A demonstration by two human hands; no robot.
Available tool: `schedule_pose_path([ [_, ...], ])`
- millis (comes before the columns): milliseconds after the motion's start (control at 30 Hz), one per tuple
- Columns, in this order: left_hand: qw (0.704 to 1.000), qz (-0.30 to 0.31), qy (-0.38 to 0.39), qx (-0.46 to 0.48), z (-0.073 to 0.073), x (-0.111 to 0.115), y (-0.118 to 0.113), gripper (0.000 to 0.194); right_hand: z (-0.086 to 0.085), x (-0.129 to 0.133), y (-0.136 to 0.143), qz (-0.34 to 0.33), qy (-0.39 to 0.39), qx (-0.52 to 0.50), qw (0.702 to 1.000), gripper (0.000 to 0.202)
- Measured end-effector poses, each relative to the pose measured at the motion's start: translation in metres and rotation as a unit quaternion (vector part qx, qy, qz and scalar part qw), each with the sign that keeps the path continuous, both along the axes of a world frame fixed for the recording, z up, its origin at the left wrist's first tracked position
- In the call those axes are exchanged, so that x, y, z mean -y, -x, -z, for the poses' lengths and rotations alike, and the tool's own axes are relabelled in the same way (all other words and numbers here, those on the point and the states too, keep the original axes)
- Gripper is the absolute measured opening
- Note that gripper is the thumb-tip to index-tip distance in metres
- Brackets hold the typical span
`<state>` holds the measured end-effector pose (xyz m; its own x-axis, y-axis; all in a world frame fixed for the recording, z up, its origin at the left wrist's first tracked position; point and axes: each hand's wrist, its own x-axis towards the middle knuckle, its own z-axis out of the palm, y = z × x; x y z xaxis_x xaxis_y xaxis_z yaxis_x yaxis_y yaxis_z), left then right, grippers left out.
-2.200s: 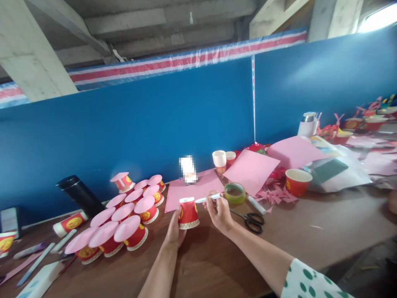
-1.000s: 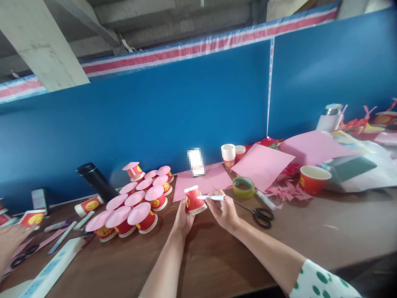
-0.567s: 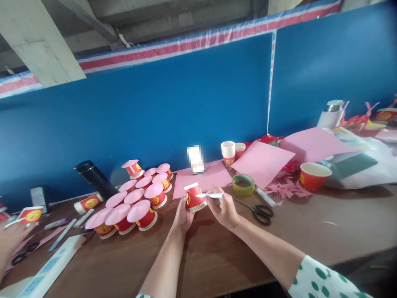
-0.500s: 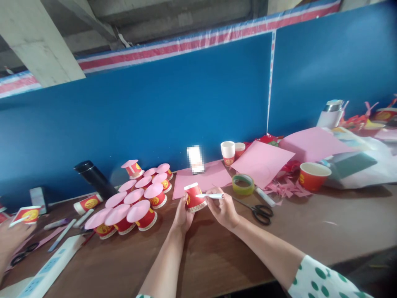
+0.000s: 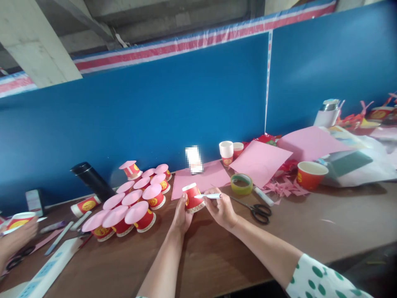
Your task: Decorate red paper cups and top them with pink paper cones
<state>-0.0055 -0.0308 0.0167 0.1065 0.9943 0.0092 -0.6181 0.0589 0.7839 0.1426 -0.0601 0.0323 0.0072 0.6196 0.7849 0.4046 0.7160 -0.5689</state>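
Observation:
My left hand (image 5: pixel 180 217) is closed round a red paper cup (image 5: pixel 192 198), which is held bottom up and slightly tilted above the table. A zigzag pattern runs along the cup's pale rim band at its lower edge. In my right hand (image 5: pixel 223 213) a white marker pen (image 5: pixel 214 196) is pinched, pointing left at the side of the cup. Whether the tip touches the cup, I cannot tell. Left of my hands stand several upturned red cups with pink paper discs (image 5: pixel 136 212) on top.
Black scissors (image 5: pixel 260 213), a yellowish tape roll (image 5: pixel 242 184) and a white glue-stick-like tube (image 5: pixel 263 196) lie to the right. A red paper bowl (image 5: pixel 312 175) stands beyond. At far left, a co-worker's hand (image 5: pixel 18 240) holds another cup near a power strip (image 5: pixel 51 269) and black flask (image 5: pixel 93 182).
My hands keep nearly the same pose on the cup and pen. The view has shifted slightly. At far left, the co-worker's hand and cup have changed position.

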Motion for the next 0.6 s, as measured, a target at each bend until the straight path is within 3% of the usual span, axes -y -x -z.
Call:
schedule_pose_path([
  [233, 1.0, 0.011, -0.004, -0.017, 0.0062, -0.0036, 0.0034, 0.038, -0.0008, -0.0002, 0.0003, 0.0, -0.001, -0.003, 1.0, 0.009],
  [600, 0.999, 0.01, 0.002, -0.03, 0.0023, -0.0018, 0.0012, 0.037, 0.0001, -0.001, 0.0002, 0.001, -0.002, -0.004, 1.0, 0.009],
])
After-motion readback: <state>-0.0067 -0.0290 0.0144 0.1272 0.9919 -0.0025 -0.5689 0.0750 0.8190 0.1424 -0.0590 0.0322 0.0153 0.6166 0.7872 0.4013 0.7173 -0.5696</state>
